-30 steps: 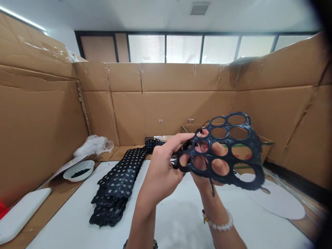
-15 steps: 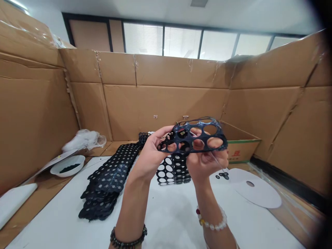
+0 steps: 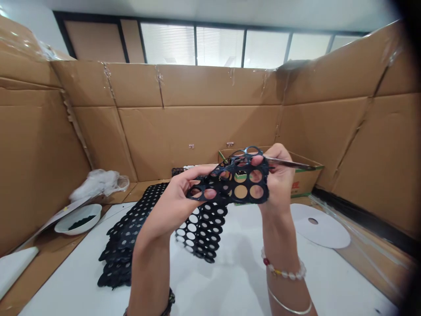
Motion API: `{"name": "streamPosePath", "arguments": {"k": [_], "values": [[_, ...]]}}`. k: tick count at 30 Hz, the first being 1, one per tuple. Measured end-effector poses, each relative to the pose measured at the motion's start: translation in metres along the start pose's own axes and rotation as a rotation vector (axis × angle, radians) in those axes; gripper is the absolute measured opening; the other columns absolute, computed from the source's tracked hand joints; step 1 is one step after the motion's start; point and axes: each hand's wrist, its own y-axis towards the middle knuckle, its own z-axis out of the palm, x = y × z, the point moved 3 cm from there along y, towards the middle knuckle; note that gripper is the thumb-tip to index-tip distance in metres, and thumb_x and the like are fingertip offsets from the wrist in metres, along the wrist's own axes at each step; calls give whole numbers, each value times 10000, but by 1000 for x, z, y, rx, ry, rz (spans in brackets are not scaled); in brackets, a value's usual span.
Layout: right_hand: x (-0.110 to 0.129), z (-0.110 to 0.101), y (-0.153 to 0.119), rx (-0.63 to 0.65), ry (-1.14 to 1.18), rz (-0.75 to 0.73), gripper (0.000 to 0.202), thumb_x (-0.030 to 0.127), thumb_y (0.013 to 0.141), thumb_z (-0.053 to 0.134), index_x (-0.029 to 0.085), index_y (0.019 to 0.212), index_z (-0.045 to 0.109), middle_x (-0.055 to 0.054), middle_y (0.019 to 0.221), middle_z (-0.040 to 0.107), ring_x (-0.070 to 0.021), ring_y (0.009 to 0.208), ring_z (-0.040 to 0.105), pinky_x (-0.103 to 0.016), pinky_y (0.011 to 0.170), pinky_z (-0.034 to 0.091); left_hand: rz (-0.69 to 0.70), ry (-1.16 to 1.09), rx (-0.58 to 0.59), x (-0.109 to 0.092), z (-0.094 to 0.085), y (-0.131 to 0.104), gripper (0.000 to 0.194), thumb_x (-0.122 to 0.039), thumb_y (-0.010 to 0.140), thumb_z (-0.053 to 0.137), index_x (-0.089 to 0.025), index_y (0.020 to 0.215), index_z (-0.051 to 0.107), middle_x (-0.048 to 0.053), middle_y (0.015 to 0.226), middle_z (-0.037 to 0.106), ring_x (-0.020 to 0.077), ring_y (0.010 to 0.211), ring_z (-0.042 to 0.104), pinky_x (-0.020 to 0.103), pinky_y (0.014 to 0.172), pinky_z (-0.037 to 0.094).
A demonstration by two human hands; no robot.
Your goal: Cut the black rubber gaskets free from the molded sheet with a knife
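Hovering above white tabletop [image 3: 237, 267] within brown cardboard [image 3: 220, 127], left hand [image 3: 174, 197] clamps black round-holed sheeting [image 3: 233, 184], right hand [image 3: 279, 182] slender dark tool [image 3: 297, 165]; red print [image 3: 295, 184] blurs.

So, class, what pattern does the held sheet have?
The black sheet has rows of round holes, best seen in the head view.

Between the forearms, the white board [image 3: 241, 272] offers a low way through, up to where the black mesh [image 3: 233, 193] hangs below the left hand [image 3: 179, 193]. The sheet pile [image 3: 123, 245] blocks the left. A thin tool [image 3: 292, 164] juts rightward from the right hand [image 3: 279, 184], before the box [image 3: 304, 181]; beneath, the flat disc [image 3: 324, 230] leaves room overhead. Cardboard walls [image 3: 210, 127] close three sides.
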Motion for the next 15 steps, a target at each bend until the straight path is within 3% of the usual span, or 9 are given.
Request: {"name": "streamPosePath", "arguments": {"k": [4, 7, 11, 13, 15], "values": [[3, -12, 5, 331, 54, 185, 370, 317, 759, 752, 234, 641, 410, 42, 594, 594, -124, 536, 602, -233, 460, 471, -74, 242, 21, -12, -7, -17, 274, -274, 823, 702, -288, 1095, 676, 24, 972, 710, 127, 806, 639, 156, 648, 499], [12, -19, 0, 457, 79, 243, 365, 341, 766, 758, 225, 659, 429, 11, 651, 672, -138, 559, 642, -246, 480, 522, -146, 350, 45, -17, -9, -25, 182, -375, 899, 586, -287, 1039, 663, 22, 900, 699, 127, 736, 619, 164, 572, 474], [20, -19, -6, 390, 184, 238, 305, 326, 794, 733, 234, 706, 456, 2, 734, 722, -170, 603, 684, -299, 514, 563, -160, 217, 71, -17, -2, -25, 217, -413, 837, 651, -221, 745, 692, 24, 707, 668, 129, 601, 587, 196, 516, 473], [21, -22, -5, 337, 215, 199, 278, 345, 801, 722, 249, 729, 472, 17, 734, 718, -165, 576, 677, -284, 473, 547, -157, 130, -79, -13, -5, -22, 211, -416, 705, 776, -222, 675, 697, 25, 696, 685, 154, 612, 615, 218, 517, 503], [27, -36, 0, 245, 221, 97, 301, 415, 776, 729, 270, 724, 471, 60, 612, 648, -123, 439, 588, -226, 351, 440, -148, 42, -297, -9, -12, -20, 255, -401, 573, 861, -222, 647, 695, 14, 675, 691, 170, 610, 631, 230, 509, 528]]}}
